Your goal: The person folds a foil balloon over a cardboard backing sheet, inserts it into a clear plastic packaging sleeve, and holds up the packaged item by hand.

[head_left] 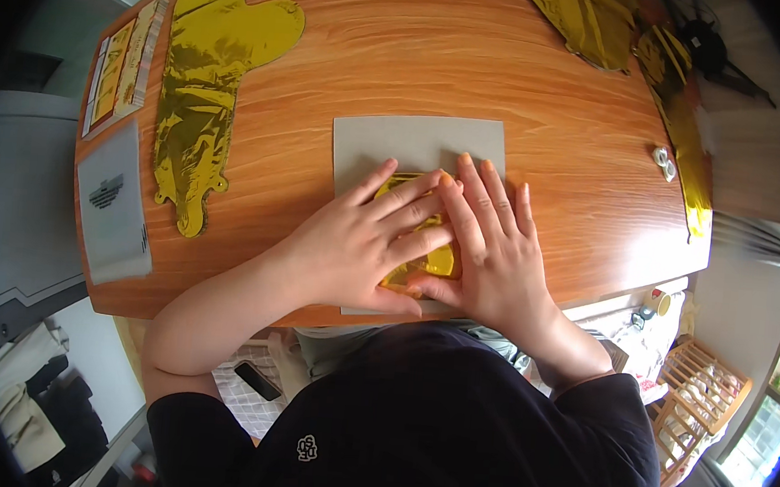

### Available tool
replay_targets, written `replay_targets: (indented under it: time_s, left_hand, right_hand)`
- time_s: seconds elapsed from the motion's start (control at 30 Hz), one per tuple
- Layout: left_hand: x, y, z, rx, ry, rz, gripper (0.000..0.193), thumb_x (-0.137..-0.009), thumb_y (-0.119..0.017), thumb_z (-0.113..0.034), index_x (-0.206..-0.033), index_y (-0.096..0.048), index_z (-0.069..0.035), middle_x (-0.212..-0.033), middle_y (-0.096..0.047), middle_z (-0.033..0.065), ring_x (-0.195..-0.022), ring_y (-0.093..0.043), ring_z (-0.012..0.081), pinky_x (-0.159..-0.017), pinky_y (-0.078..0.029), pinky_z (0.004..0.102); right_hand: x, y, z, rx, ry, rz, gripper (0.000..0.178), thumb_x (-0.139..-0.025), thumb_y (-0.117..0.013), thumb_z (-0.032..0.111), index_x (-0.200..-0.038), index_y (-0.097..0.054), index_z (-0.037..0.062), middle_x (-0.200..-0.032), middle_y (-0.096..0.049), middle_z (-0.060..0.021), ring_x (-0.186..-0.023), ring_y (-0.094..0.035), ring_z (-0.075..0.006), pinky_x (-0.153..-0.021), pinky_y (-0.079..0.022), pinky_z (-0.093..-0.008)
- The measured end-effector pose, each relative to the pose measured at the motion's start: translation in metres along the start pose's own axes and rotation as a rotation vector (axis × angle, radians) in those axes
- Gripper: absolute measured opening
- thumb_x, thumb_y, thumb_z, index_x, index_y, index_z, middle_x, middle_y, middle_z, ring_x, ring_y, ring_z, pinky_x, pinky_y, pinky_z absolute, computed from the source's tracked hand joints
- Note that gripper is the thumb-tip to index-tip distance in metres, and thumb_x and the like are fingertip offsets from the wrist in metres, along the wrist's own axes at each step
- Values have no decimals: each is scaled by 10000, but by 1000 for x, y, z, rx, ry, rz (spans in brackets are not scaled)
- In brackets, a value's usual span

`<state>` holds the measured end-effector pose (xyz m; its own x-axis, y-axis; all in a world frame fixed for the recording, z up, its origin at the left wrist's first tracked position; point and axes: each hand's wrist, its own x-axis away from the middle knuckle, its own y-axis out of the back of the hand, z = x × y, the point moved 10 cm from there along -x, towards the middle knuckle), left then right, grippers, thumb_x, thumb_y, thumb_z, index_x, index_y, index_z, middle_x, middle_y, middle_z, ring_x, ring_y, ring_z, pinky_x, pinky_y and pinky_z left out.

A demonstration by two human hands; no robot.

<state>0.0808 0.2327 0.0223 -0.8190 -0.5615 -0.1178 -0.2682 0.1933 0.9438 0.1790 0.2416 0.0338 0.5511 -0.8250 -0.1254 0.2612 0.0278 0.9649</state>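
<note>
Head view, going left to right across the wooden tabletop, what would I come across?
Translucent plastic packet → flat gold foil balloon → left hand → right hand → two small white rolls.

In front of me spreads a broad wooden table (321,78) with an orange-brown grain, its right end whitened by glare. Off to my left stands a grey door-like panel (35,184) with a dark handle (3,332). On my right, a grey curtain (757,239) hangs by a pale wall (741,303), a slatted wooden frame (726,375) stands lower down, and daylight shows brightly through a window (761,447) at the edge of my view.
</note>
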Motion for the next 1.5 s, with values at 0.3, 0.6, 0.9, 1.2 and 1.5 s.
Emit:
replay_targets:
  time_s: [0.3,0.6,0.9,1.2,1.5]
  left_hand:
    - [7,-5,-8,-42,-14,159,730,-1000,-429,-672,-1595,-431,-249,-1671,-367,91,-1566,-298,276,-1268,-219,532]
    - [8,-6,-6,8,-53,99,546,-983,-485,-661,-1443,-609,-394,-1662,-383,61,-1572,-272,285,-1254,-253,555]
    - [5,-1,-8,19,-61,97,570,-928,-647,-563,-1480,-553,-459,-1648,-400,56,-1553,-301,323,-1250,-261,582]
    - [5,4,-19,6,-119,88,436,-964,-646,-476,-1399,-630,-465,-1635,-420,38,-1543,-304,363,-1259,-247,588]
    - [7,4,-21,-20,-104,137,450,-985,-626,-474,-1434,-606,-448,-1660,-390,34,-1561,-268,370,-1278,-187,586]
  right_hand:
    - [-1,-1,-1,-13,-26,-21,1045,-824,-572,806,-1553,-414,74,-1584,-446,-225,-1430,-466,-417,-1096,-331,-683]
    - [5,-3,-10,-163,19,89,1107,-875,-612,741,-1623,-248,11,-1673,-305,-240,-1555,-279,-433,-1250,-144,-605]
    - [9,14,-30,-311,-8,134,1234,-642,-947,407,-1630,-280,91,-1646,-411,-97,-1560,-300,-321,-1285,-180,-532]
    - [13,14,-34,-286,-25,168,1291,-631,-945,490,-1641,-244,96,-1642,-419,-90,-1571,-279,-294,-1295,-137,-535]
    - [14,18,-26,-199,-66,175,1386,-579,-965,473,-1668,-172,152,-1638,-432,-58,-1584,-234,-316,-1291,-82,-578]
